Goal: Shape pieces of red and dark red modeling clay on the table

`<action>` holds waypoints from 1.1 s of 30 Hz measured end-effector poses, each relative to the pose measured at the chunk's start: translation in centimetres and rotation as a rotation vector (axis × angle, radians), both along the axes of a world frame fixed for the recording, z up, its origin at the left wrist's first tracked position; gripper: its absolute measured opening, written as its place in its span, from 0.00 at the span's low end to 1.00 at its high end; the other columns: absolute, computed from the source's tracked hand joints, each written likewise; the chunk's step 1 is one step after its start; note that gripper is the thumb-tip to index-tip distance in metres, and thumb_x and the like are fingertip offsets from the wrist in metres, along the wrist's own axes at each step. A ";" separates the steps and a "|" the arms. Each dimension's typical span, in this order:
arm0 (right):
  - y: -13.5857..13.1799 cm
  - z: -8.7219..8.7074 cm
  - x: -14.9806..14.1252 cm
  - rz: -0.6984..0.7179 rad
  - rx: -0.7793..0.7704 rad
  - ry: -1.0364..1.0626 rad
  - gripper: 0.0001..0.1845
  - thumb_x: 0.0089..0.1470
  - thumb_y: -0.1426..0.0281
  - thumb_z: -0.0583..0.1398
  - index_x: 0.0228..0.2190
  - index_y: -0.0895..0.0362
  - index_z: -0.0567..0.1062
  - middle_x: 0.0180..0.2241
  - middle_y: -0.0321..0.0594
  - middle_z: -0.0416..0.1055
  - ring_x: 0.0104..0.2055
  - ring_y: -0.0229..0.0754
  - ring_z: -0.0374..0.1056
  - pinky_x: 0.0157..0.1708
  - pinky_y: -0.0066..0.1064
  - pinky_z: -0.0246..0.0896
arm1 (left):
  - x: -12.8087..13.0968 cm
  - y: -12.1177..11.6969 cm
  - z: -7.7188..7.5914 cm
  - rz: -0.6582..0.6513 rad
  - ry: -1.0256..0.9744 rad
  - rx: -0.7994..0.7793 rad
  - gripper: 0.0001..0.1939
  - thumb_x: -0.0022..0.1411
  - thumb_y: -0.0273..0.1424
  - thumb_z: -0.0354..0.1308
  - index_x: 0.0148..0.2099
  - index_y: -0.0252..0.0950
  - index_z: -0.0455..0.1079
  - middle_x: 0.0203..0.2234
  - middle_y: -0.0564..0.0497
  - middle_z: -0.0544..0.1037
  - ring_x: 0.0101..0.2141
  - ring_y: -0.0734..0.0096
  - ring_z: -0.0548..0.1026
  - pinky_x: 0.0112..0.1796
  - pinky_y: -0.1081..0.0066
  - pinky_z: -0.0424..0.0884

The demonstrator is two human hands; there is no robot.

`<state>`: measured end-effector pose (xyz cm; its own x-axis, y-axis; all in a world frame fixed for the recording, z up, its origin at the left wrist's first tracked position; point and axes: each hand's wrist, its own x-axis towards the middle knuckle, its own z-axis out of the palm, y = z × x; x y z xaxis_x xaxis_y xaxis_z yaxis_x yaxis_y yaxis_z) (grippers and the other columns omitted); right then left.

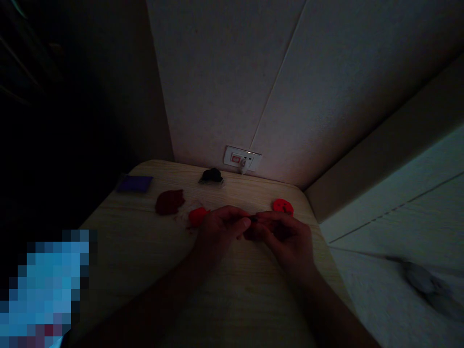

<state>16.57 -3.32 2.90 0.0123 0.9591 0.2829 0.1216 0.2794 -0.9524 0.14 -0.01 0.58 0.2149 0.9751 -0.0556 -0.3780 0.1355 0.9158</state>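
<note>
Over the wooden table, my left hand (222,227) and my right hand (292,239) meet with their fingertips pinched around a small black piece of modelling clay (254,219). Just under the right fingers is a dark red piece (250,235), partly hidden by them; I cannot tell whether they touch it. A bright red lump of clay (197,217) lies beside my left hand, partly covered by it. Behind my right hand rests a flat red disc (282,207) with dark spots.
Farther left on the table (174,280) lie a dark brownish-red flat lump (169,202) and a purple packet (135,183). A black lump (212,175) on clear wrapping sits near the wall. A socket (242,158) with a plug is above the back edge. The light is dim.
</note>
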 end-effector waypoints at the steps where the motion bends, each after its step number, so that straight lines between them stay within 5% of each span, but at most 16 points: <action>1: 0.0 0.0 0.0 -0.002 -0.004 -0.001 0.10 0.54 0.70 0.71 0.39 0.52 0.83 0.30 0.40 0.82 0.28 0.41 0.79 0.30 0.30 0.77 | 0.0 0.0 0.0 0.003 0.003 0.001 0.11 0.51 0.34 0.71 0.34 0.34 0.77 0.19 0.55 0.75 0.22 0.77 0.70 0.25 0.75 0.65; 16: 0.0 0.3 -0.1 -0.011 0.032 -0.027 0.02 0.58 0.70 0.69 0.34 0.52 0.84 0.28 0.37 0.81 0.27 0.36 0.77 0.28 0.24 0.74 | 0.2 0.0 0.2 0.001 -0.007 -0.032 0.10 0.51 0.36 0.70 0.31 0.34 0.77 0.18 0.54 0.75 0.21 0.77 0.68 0.24 0.75 0.62; 33: 0.2 0.4 -0.2 0.032 -0.008 0.067 0.10 0.51 0.70 0.73 0.38 0.51 0.84 0.33 0.38 0.80 0.30 0.38 0.77 0.30 0.29 0.75 | 0.1 -0.2 0.1 -0.042 -0.056 -0.024 0.11 0.50 0.34 0.72 0.34 0.35 0.77 0.18 0.56 0.75 0.21 0.76 0.70 0.25 0.74 0.66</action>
<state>16.34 -3.11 3.30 0.0005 0.9616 0.2745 0.0490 0.2742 -0.9604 0.22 -0.16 0.70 0.2593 0.9635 -0.0661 -0.4218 0.1745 0.8898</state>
